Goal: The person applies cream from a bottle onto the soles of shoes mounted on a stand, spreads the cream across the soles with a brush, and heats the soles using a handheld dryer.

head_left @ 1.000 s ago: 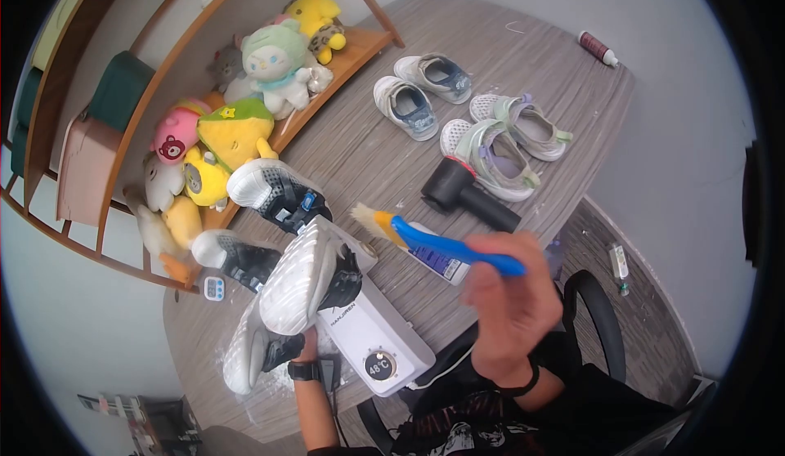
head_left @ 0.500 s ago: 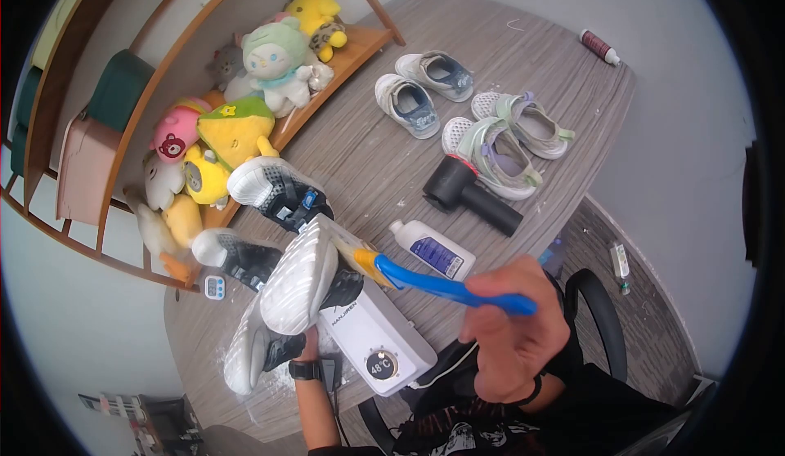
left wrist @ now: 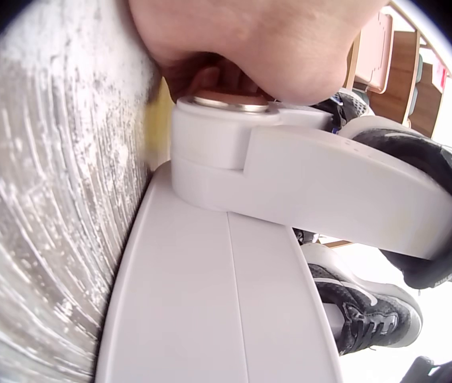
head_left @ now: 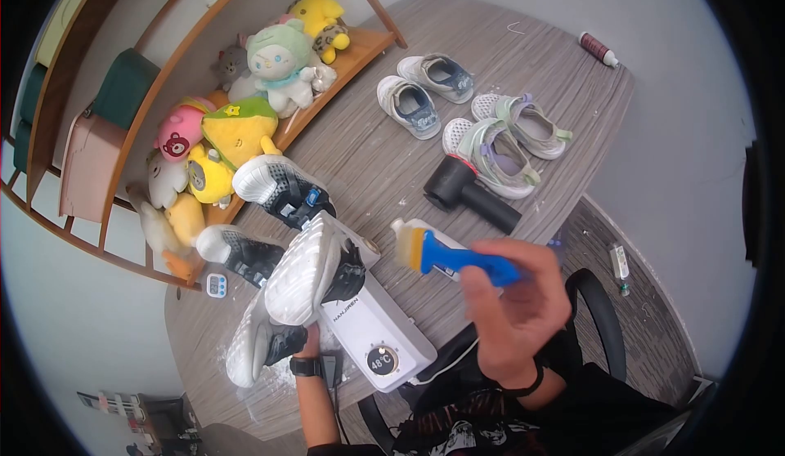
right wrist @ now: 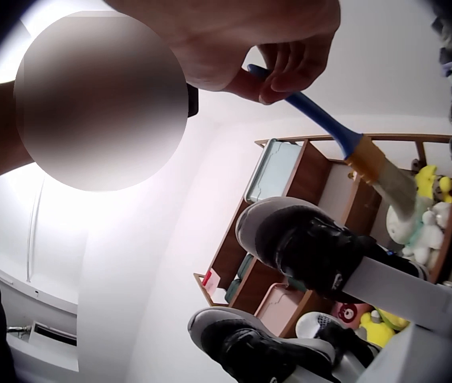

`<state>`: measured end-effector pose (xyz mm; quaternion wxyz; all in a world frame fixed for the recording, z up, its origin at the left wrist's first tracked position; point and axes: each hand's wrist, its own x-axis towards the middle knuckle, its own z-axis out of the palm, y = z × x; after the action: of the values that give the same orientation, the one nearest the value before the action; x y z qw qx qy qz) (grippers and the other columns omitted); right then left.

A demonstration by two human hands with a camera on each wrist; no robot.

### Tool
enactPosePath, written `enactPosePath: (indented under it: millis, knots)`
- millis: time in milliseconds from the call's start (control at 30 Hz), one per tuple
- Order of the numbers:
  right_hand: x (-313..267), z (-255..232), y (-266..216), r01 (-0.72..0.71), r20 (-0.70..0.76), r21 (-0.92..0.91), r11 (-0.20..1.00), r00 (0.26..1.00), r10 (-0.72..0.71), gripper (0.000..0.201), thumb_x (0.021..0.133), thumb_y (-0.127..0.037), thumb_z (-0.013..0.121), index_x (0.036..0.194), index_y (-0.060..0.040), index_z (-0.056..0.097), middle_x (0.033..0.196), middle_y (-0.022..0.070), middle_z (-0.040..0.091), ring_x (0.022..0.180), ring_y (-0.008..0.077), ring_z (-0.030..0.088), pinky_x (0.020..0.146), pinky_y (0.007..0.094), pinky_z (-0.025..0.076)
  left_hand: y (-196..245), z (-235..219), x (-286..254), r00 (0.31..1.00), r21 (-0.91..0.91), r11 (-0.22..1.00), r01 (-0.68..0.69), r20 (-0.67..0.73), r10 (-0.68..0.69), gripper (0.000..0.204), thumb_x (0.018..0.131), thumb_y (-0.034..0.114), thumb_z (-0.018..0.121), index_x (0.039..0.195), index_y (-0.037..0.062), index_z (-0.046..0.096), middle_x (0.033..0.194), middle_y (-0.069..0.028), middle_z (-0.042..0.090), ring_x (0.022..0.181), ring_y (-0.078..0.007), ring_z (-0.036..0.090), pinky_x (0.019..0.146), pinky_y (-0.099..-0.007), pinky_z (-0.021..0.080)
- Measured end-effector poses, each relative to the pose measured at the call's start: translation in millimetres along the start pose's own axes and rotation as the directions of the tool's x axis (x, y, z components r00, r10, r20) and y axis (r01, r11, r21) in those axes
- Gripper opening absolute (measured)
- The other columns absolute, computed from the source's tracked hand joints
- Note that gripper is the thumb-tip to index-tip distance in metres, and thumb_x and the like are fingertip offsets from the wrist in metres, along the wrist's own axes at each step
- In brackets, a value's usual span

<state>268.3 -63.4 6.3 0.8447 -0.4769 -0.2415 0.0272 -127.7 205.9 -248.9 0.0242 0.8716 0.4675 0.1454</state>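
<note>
My right hand (head_left: 523, 309) pinches the blue handle of a brush (head_left: 470, 264) between thumb and fingers. The brush's pale bristles (head_left: 407, 249) point left toward a white-soled black shoe (head_left: 307, 272), with a gap between. That shoe and several others sit on the arms of a white shoe dryer (head_left: 380, 333), whose dial reads 48°C. Behind the near shoes, my left hand (head_left: 311, 340) is mostly hidden in the head view. Seen from the left wrist, the left hand (left wrist: 250, 40) curls its fingers at the dryer's round arm joint (left wrist: 226, 120).
A white bottle (head_left: 446, 272) lies behind the brush. Beyond it are a black hair dryer (head_left: 470, 194) and two pairs of small shoes (head_left: 409, 109). A small timer (head_left: 216, 285) is at the left, beside a shelf (head_left: 360, 47) of plush toys. White residue marks the table (head_left: 352, 154).
The brush came down and left to the near shoe, then moved back right, away from it. It has turned so its broad side shows. The left hand stays at the dryer.
</note>
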Motion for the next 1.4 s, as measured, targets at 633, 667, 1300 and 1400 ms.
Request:
enactPosePath:
  millis: [633, 667, 1300, 1400]
  knots:
    - [-37, -16, -20, 0.05, 0.377, 0.187, 0.981, 0.919, -0.119, 0.042, 0.095, -0.003, 0.072, 0.113, 0.0112, 0.037, 0.084, 0.0287, 0.073, 0.064, 0.0243, 0.075, 0.061, 0.036, 0.065, 94, -57, 26, 0.986, -0.037, 0.999, -0.036, -0.167, 0.029, 0.045, 0.088, 0.021, 0.065, 0.13, 0.006, 0.067, 0.115, -0.0197, 0.074, 0.107, -0.0364, 0.071, 0.096, -0.0511, 0.054]
    - [-39, -15, -21, 0.051, 0.388, 0.192, 0.98, 0.913, -0.124, 0.042, 0.095, -0.003, 0.072, 0.113, 0.0112, 0.037, 0.084, 0.0287, 0.073, 0.064, 0.0243, 0.075, 0.061, 0.036, 0.065, 96, -58, 25, 0.982, -0.052, 0.998, -0.041, -0.185, 0.031, 0.048, 0.086, 0.02, 0.066, 0.131, 0.0055, 0.067, 0.115, -0.0206, 0.074, 0.106, -0.0362, 0.071, 0.095, -0.0507, 0.054]
    - [-57, 3, -29, 0.457, 0.595, -0.267, 0.848, 0.771, -0.228, 0.041, 0.097, -0.015, 0.075, 0.108, 0.0036, 0.04, 0.084, 0.0112, 0.058, 0.061, 0.0178, 0.074, 0.048, 0.0247, 0.06, 153, -106, 59, 0.971, -0.073, 0.993, -0.087, -0.227, 0.069, 0.039, 0.093, 0.016, 0.06, 0.128, 0.0002, 0.066, 0.125, -0.019, 0.071, 0.122, -0.0328, 0.064, 0.108, -0.0404, 0.048]
    - [-69, -2, -24, 0.289, 0.505, -0.233, 0.928, 0.852, -0.138, 0.046, 0.096, -0.021, 0.076, 0.109, 0.003, 0.039, 0.081, 0.0124, 0.059, 0.07, 0.0221, 0.077, 0.055, 0.0313, 0.064, 166, -128, 65, 0.958, -0.043, 0.99, -0.135, -0.261, 0.119, 0.037, 0.093, 0.018, 0.061, 0.124, -0.0001, 0.068, 0.122, -0.0177, 0.073, 0.12, -0.0307, 0.066, 0.107, -0.0383, 0.049]
